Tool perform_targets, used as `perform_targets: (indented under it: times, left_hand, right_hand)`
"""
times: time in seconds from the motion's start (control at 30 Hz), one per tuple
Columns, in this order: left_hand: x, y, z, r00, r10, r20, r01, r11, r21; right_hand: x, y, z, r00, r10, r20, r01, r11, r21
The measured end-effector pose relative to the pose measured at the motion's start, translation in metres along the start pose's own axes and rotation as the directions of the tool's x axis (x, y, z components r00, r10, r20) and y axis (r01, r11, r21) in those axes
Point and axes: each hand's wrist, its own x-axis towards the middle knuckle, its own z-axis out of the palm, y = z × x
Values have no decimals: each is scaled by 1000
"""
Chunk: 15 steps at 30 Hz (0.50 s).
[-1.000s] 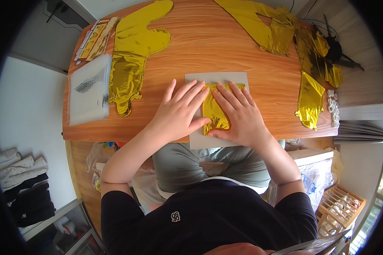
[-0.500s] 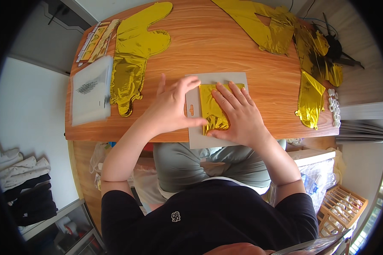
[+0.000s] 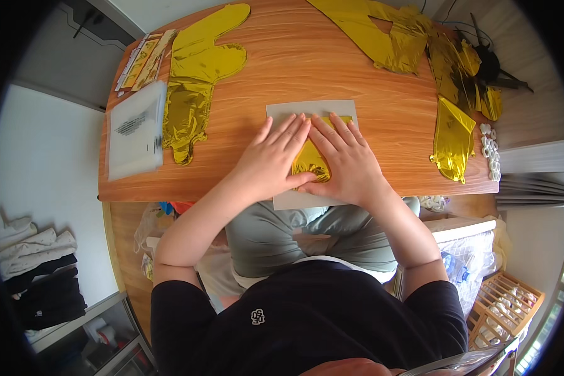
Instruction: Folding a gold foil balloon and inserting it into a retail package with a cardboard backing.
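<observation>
A folded gold foil balloon (image 3: 311, 164) lies on a grey card (image 3: 310, 108) near the table's front edge. My left hand (image 3: 272, 158) rests flat over the balloon's left side and the card, fingers stretched out. My right hand (image 3: 346, 156) lies flat on the balloon's right part, its fingers spread a little. The two hands slant toward each other, fingertips close together at the top and thumbs nearly meeting below. Between them the shiny, creased foil shows. Much of the balloon and the card's hang hole are hidden under my hands.
Flat gold foil balloons lie at the left (image 3: 197, 75) and the far right (image 3: 398, 44) of the wooden table (image 3: 282, 69). Clear plastic bags (image 3: 135, 135) are stacked at the left, below printed cards (image 3: 145, 61). White rolls (image 3: 492, 153) line the right edge.
My left hand has come down from its raised, open pose onto the balloon's left side. The right hand stays flat on the foil. The view has shifted slightly.
</observation>
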Motion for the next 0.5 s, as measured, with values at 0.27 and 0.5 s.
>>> perform_targets:
  times: [0.27,0.5]
  left_hand:
    - [4,-16,-24,980,81,180,-97,992,80]
    - [5,-18,-25,958,74,278,-77,997,2]
  right_hand:
    - [1,-1,-3,1000,-7,0,7,1000,19]
    - [-2,5,8,999,-18,-27,18,1000,2]
